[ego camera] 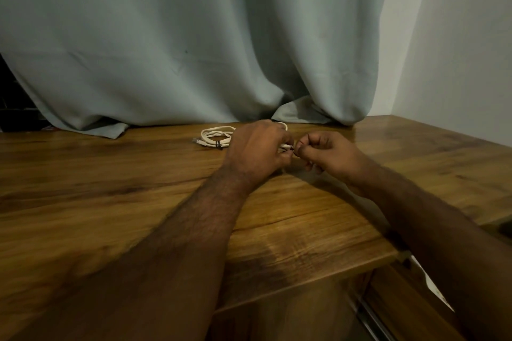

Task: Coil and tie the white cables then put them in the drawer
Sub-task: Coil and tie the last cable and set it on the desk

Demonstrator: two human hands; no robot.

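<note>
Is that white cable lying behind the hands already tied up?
Tied: the coiled white cable lies on the table with a dark tie around its loops.

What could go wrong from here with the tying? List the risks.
1. The left hand hides most of the white cable it grips, so loops may spring loose unseen while the right hand pinches at the tie.
2. The tied coil lies just behind the left hand; a jerk could knock it toward the curtain.
3. The drawer at the lower right looks open beneath the right forearm, which might bump it.
</note>
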